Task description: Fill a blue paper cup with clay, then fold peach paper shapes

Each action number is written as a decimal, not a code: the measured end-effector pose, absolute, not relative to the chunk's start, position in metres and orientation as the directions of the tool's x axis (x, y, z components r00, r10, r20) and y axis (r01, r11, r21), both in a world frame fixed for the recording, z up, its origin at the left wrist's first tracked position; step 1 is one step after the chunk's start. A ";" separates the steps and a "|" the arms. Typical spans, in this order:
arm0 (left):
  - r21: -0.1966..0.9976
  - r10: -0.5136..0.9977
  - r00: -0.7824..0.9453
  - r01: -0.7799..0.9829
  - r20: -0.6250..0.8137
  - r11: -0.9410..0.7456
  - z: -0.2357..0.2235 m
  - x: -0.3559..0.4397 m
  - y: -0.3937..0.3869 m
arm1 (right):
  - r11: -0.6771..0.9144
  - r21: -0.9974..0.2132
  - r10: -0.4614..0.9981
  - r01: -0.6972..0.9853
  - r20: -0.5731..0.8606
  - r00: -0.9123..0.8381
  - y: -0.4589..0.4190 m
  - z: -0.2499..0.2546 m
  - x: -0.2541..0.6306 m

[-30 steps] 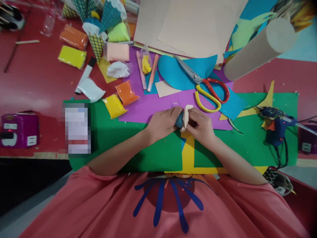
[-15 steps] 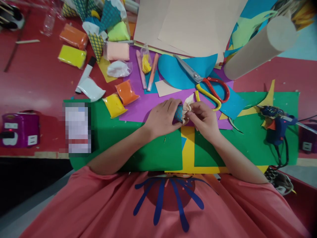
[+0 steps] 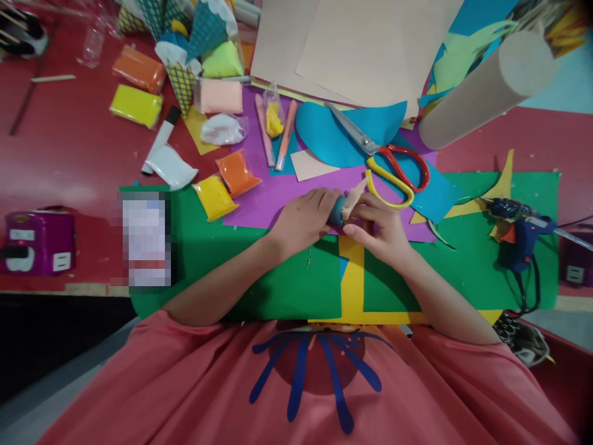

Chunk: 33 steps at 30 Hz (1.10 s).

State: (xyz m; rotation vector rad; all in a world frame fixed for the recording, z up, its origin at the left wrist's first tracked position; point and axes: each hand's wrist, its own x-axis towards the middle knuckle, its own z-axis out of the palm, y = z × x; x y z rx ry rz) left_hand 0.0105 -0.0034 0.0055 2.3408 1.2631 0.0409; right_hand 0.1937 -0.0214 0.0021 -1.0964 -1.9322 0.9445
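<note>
My left hand [image 3: 306, 217] is wrapped round a small blue paper cone [image 3: 337, 210], and most of it is hidden in the palm. Out of its right end sticks a crinkled cream paper edge [image 3: 354, 199], with one pointed corner standing up. The curled fingers and thumb of my right hand [image 3: 377, 227] close on this cream paper from the right. Both hands are over the seam between the purple sheet [image 3: 278, 201] and the green sheets [image 3: 278, 284]. Just beyond my right hand lie scissors [image 3: 370, 146] with red and yellow handles.
A glue gun [image 3: 523, 238] rests at the right, its cord hanging toward the front edge. A phone [image 3: 146, 238] lies at the left. Packets of clay, such as an orange one [image 3: 238, 173], and patterned cones [image 3: 180, 80] are at the upper left. A cardboard tube [image 3: 482, 89] lies upper right.
The cream paper edge has turned and now fans upright at the blue cone's end. My right fingers have shifted slightly, with the thumb lower. My left hand stays wrapped round the cone.
</note>
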 end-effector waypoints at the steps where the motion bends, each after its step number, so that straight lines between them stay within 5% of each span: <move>1: 0.429 0.791 0.580 0.776 -0.194 -0.463 0.005 0.010 -0.003 | 0.346 -0.859 0.910 0.378 0.208 -0.359 -0.021 0.002 0.193; 15: 0.602 0.784 0.620 0.635 -0.023 -0.484 -0.006 0.005 0.000 | 0.243 -0.906 0.964 0.346 0.188 -0.186 -0.023 -0.002 0.192; 25: 0.559 0.830 0.527 0.750 -0.181 -0.354 -0.002 0.002 0.003 | 0.317 -0.881 0.925 0.352 0.207 -0.318 -0.023 0.003 0.190; 33: 0.560 0.828 0.560 0.674 0.038 -0.482 -0.013 0.003 0.001 | 0.262 -0.909 0.949 0.325 0.181 -0.259 -0.022 -0.007 0.187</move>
